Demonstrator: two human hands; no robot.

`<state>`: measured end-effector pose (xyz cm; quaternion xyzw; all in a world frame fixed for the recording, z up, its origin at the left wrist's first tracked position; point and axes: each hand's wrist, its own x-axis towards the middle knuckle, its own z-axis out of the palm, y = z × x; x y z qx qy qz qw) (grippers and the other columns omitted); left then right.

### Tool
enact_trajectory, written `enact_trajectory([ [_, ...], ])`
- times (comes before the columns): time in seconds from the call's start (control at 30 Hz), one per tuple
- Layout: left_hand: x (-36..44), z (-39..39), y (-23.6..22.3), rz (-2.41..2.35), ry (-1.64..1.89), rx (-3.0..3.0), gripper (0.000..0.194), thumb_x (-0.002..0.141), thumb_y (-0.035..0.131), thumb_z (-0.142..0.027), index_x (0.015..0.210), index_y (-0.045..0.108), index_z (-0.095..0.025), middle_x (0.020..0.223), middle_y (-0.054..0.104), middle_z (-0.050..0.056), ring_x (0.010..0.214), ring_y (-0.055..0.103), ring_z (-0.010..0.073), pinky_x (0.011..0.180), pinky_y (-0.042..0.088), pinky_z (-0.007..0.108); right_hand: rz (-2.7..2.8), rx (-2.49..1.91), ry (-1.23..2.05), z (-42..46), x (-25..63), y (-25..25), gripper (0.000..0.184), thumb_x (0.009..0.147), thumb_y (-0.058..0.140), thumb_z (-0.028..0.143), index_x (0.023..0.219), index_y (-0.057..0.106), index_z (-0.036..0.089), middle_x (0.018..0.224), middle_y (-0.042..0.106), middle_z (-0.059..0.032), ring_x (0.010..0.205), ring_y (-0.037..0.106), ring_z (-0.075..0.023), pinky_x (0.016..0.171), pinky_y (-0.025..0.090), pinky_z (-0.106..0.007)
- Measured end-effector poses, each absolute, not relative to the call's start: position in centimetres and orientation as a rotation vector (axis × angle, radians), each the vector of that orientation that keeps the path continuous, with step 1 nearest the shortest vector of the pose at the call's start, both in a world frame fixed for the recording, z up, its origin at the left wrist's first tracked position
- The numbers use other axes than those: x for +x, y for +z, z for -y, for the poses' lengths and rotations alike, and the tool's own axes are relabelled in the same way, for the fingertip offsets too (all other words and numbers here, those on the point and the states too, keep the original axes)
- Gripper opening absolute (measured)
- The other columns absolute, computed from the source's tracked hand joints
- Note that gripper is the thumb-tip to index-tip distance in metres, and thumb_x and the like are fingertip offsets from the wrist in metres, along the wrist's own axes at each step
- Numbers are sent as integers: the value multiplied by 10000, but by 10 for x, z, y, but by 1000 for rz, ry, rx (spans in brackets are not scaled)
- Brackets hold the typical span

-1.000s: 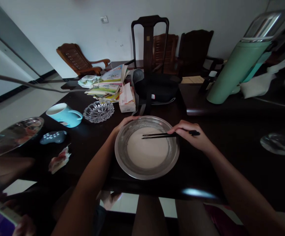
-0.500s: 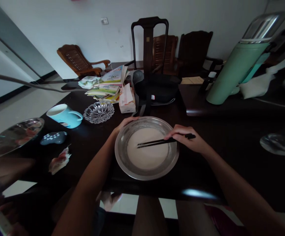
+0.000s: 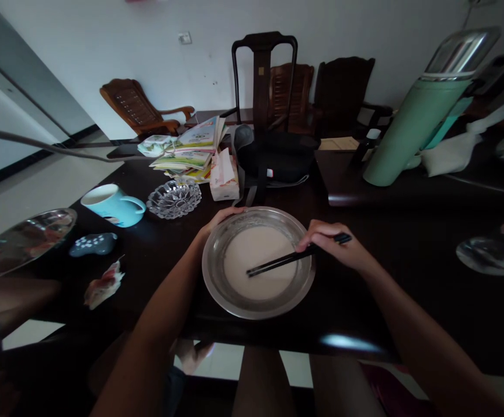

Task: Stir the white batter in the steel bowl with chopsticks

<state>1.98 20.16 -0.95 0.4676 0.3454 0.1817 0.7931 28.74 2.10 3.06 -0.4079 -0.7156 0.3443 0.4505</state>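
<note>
A wide metal bowl stands near the front edge of the dark table, with a pale, creamy liquid inside it. My left hand is curled round the bowl's far left rim and grips it; some of its fingers are hidden. Over the right side of the bowl, my right hand is closed round a pair of black chopsticks. Their tips point left and down and meet the liquid near the middle of the bowl. The two sticks lie close together.
To the left are a blue mug, a glass dish, a second metal bowl and a crumpled wrapper. Behind the bowl stand a tissue pack and a black bag. A green thermos rises at right. Another person's arm shows at left.
The chopstick tips have moved a little toward me and right, and the sticks are now closer together and steeper. My right hand has shifted slightly; my left hand keeps its place on the rim.
</note>
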Motion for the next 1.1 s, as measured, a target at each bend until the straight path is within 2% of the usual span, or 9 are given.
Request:
enact_trajectory([
  [0.17,18,-204,-14,-709,374,1007,370,732,647,-346,1052,712,-173,833,748,39,836,650,230,879,422,329,1799,-1106,622,-24,288,31,219,921,550,321,916,747,226,872,740,-36,800,627,-167,745,467,-304],
  [0.27,18,-204,-14,-704,382,1020,401,734,637,-344,1091,696,-170,894,751,44,837,652,216,907,412,337,1596,-1136,562,-24,301,31,274,933,527,341,814,745,226,776,740,-30,763,648,-173,753,475,-313],
  [0.4,21,-202,-10,-671,389,1050,380,747,619,-317,1080,700,-151,907,752,45,862,654,216,902,415,334,1398,-1027,711,-22,308,30,356,949,481,389,753,729,226,591,691,-14,603,630,-166,619,478,-296],
  [0.5,22,-200,-7,-634,385,1058,384,746,624,-309,1080,700,-137,907,753,51,863,656,215,896,419,328,1572,-993,848,-21,298,30,355,952,475,380,773,736,219,662,704,-24,647,633,-160,628,474,-287],
  [0.57,21,-201,-8,-633,373,1041,391,758,615,-313,1101,693,-141,906,752,51,848,658,212,889,421,327,1770,-1015,816,-20,288,30,299,942,505,352,843,751,213,790,728,-44,759,641,-169,711,476,-300],
  [0.67,19,-203,-12,-680,367,997,417,764,613,-320,1140,677,-150,884,752,49,818,658,211,872,426,332,1876,-1036,718,-21,280,30,236,926,537,327,934,748,222,864,734,-45,799,623,-171,724,475,-304],
  [0.83,18,-207,-15,-732,398,1007,385,757,626,-322,1098,696,-160,867,749,37,816,652,202,876,423,316,1657,-1147,541,-24,296,30,304,940,505,357,821,753,230,809,730,-40,780,635,-176,761,473,-322],
  [1.0,20,-204,-12,-653,387,1038,346,765,601,-313,1059,711,-167,897,745,49,871,650,217,871,429,321,1372,-1034,727,-26,308,27,432,949,457,425,689,728,210,594,676,-37,596,607,-169,592,457,-296],
  [1.1,20,-203,-11,-707,405,1026,329,759,603,-315,1036,719,-183,873,747,36,872,651,228,876,433,333,1520,-995,824,-24,299,26,417,953,455,420,737,742,208,643,694,-41,640,617,-168,626,461,-295],
])
